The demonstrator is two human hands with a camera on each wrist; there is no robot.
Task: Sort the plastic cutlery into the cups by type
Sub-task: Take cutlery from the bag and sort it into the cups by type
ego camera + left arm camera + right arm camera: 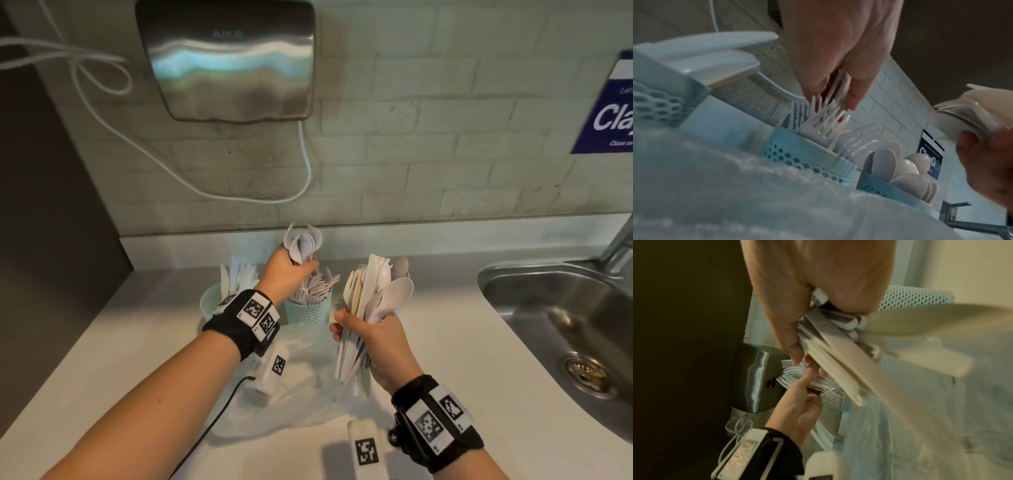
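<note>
Three pale blue perforated cups stand in a row on the counter. The left cup holds knives, the middle cup holds forks, and the right cup holds spoons, mostly hidden in the head view. My left hand grips a bunch of white forks just above the middle cup, tines up. My right hand grips a mixed bundle of cutlery with knives, forks and spoons, held upright in front of the right cup. In the right wrist view the bundle's handles fan out below my fist.
A clear plastic bag lies on the white counter under my hands. A steel sink with a tap lies to the right. A hand dryer hangs on the tiled wall, its white cable looping down.
</note>
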